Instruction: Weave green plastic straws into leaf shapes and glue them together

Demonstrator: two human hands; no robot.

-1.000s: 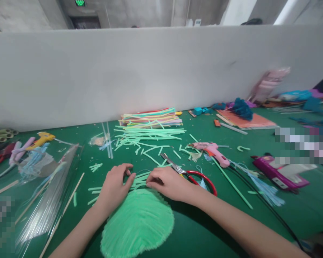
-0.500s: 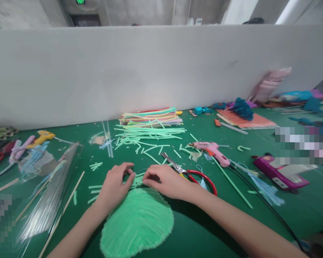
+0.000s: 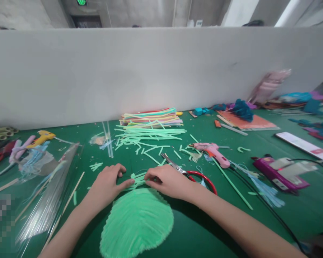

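Observation:
A fuzzy light-green leaf-shaped piece (image 3: 137, 222) lies on the green tabletop close to me. Just beyond its upper edge are several short cut green pipe cleaners (image 3: 139, 182). My left hand (image 3: 110, 182) is at their left side, its thumb touching them and its index finger apart from the thumb. At their right end, my right hand (image 3: 167, 181) has thumb and fingers pinched on a short pipe cleaner; the fingertips partly hide it. Red-handled scissors (image 3: 201, 175) lie partly behind my right wrist.
Farther back are loose green pipe cleaners (image 3: 150, 134) and a multicoloured bundle (image 3: 153, 117) by the grey partition (image 3: 150, 71). To the right lie a pink glue gun (image 3: 216, 154), a purple power strip (image 3: 280, 175) and a phone (image 3: 307, 145). Clear plastic wrap (image 3: 47, 204) lies left.
My left hand has shifted slightly left, and its thumb and index finger have moved apart. My right hand has barely moved, still pinching at the short pieces.

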